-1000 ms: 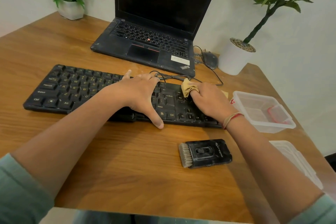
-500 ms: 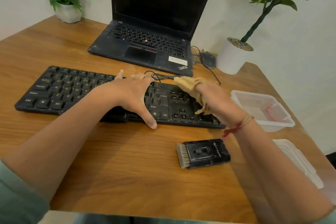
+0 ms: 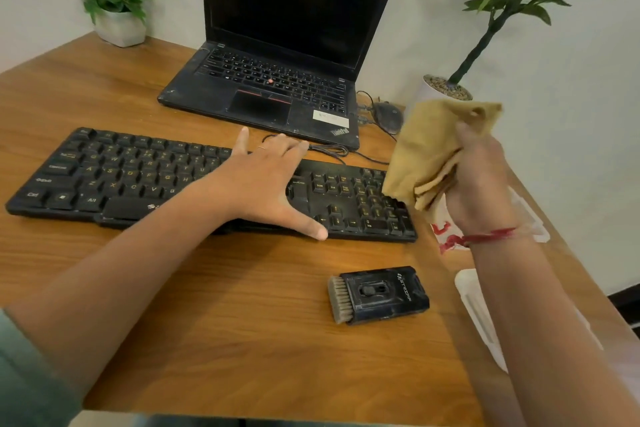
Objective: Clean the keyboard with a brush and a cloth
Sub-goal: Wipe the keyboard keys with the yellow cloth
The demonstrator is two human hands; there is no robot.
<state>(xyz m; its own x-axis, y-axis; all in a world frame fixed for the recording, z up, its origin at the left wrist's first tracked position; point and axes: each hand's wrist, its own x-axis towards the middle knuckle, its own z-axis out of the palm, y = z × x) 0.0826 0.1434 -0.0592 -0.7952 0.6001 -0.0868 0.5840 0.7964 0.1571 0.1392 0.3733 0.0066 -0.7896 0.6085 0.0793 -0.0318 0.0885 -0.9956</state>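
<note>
1. Nearest on the bench (image 3: 225,340) lies the brush (image 3: 379,295). It is flat, with the bristles to the left, in front of the right end of the keyboard and apart from it. No hand touches it.
2. To its right, at the bench edge, a clear lid (image 3: 479,319) shows partly behind the right forearm.
3. The keyboard (image 3: 121,173) lies across the middle of the bench. The left hand (image 3: 266,184) rests flat on it, a little right of the middle. The fingers are straight and spread, and the thumb is at the near edge. It holds nothing and seems to keep the keyboard steady.
4. The right hand (image 3: 481,184) is raised above the right end of the keyboard, with the fingers curled tight round the crumpled yellow cloth (image 3: 429,152). The cloth is in the air and does not touch the keys.
5. Behind this hand a clear box (image 3: 535,222) is mostly hidden.
6. Farther back stand the open laptop (image 3: 277,87) with a dark screen, a mouse (image 3: 389,116) just beside its right corner, and two plants at the wall.
7. As a judgement: the brush is laid aside and the cloth is in hand, so the brushing is probably done and the wiping is the present step. How much of the wiping is done cannot be told, because dust on the keys is too small to see. What is likely left is to pass the cloth over the keys and then put it down.
</note>
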